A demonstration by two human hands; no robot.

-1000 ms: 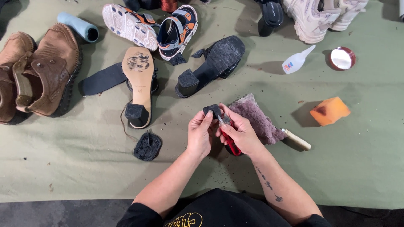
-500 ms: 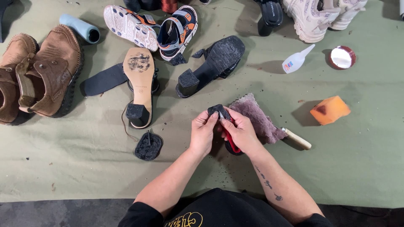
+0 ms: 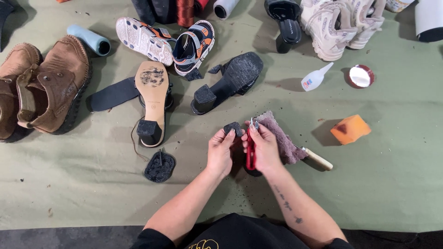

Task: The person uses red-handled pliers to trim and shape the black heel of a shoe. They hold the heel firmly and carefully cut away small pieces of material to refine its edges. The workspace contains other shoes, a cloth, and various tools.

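1. At the far left a pair of brown leather shoes (image 3: 44, 90) lies on the green cloth-covered table (image 3: 397, 184), with a pale blue tube (image 3: 90, 39) behind them, all well apart from the hands.
2. Next comes a tan-soled heeled shoe (image 3: 152, 99), turned sole-up so its black block heel faces the camera; a flat black strip (image 3: 113, 93) lies touching its left side, and a round black rubber scrap (image 3: 159, 166) sits just below the heel.
3. Behind, a sporty sandal pair (image 3: 170, 41) lies partly sole-up, and a black heeled shoe (image 3: 228, 85) rests on its side with sole and heel exposed.
4. The left hand (image 3: 220, 152) is curled, thumb and fingertips pinching a small black heel piece (image 3: 232, 128) and holding it raised above the table, seemingly to steady it for the tool.
5. The right hand (image 3: 265, 147) is closed around red-handled pliers (image 3: 251, 148), whose metal tip points up just beside the heel piece.
6. Under that hand lies a mauve rag (image 3: 282, 138) over a wooden-handled tool (image 3: 317, 159).
7. Further right sit a small glue bottle (image 3: 315, 78), a round tin lid (image 3: 360, 76) and an orange sponge block (image 3: 350, 129), near enough to reach.
8. White sneakers (image 3: 339, 23) stand at the top right.
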